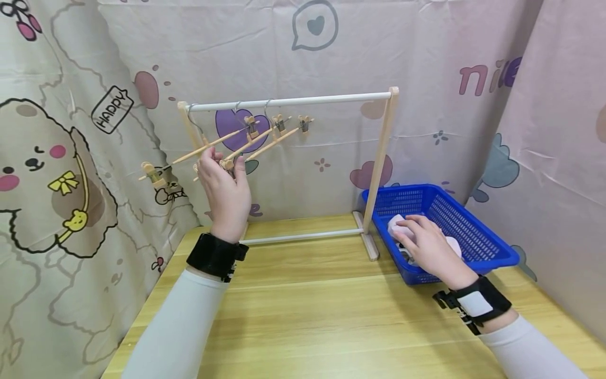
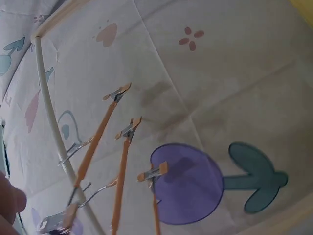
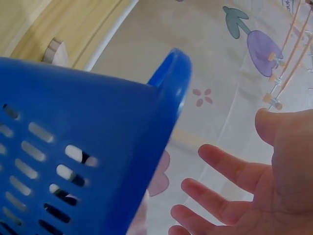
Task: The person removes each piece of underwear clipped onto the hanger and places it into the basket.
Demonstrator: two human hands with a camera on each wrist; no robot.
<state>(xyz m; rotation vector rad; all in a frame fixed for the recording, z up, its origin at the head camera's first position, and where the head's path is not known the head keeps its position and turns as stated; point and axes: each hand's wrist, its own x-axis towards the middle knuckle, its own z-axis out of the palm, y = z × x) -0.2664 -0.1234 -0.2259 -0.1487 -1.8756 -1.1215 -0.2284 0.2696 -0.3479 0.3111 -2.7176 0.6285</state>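
Note:
My left hand (image 1: 226,197) is raised at the hangers, its thumb apart from the fingers. One hanger clip (image 1: 227,166) shows in the gap between them; contact is unclear. Three wooden clip hangers (image 1: 196,152) hang slantwise from the rack's white rail (image 1: 326,100). In the left wrist view, the thumb (image 2: 11,201) lies apart from a blurred near clip (image 2: 58,223). My right hand (image 1: 428,247) reaches over the blue basket (image 1: 487,242), above white cloth items (image 1: 396,225). Its fingers (image 3: 225,164) are spread and hold nothing in the right wrist view.
The rack's right post (image 1: 381,158) stands beside the basket, its foot (image 1: 366,245) on the wooden table (image 1: 303,310). A lower white bar (image 1: 303,236) runs near the tabletop. Patterned curtains (image 1: 303,63) hang behind and at both sides.

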